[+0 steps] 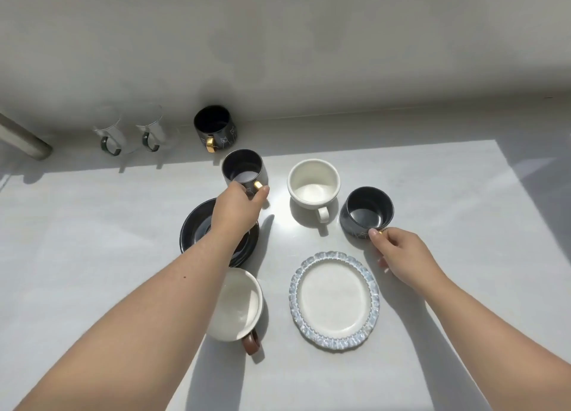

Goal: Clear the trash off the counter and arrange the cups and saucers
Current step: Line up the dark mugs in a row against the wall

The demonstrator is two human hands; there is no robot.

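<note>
Nearest the camera, two bare forearms extended over the white bench [92, 240]. Beneath the left forearm stood a white cup with a brown handle [239, 305], partly hidden by the arm, its handle pointing toward the camera. Just to its right lay a white saucer with a scalloped blue-grey rim [334, 299], empty.

The left hand [238, 208] was closed around the gold handle of a dark mug [242, 169], fingers curled on the handle side and the thumb tip beside the handle. Whether the mug was resting on the bench or raised could not be determined. A glossy black saucer [193, 225] lay under the left wrist, near the mug, largely covered by the arm.

The right hand [401, 256] pinched the handle of a second dark mug [367, 210], thumb on top and remaining fingers curled below. This mug appeared to sit on the bench, to the right of an empty white cup [313, 185] whose handle faced the camera.

Along the rear wall, in shadow, stood a third dark mug with a gold handle [214, 128] and two clear glass cups with dark green handles [111, 129] [151, 126], in a row. A grey cylindrical bar [24, 139] entered from the left edge.
</note>
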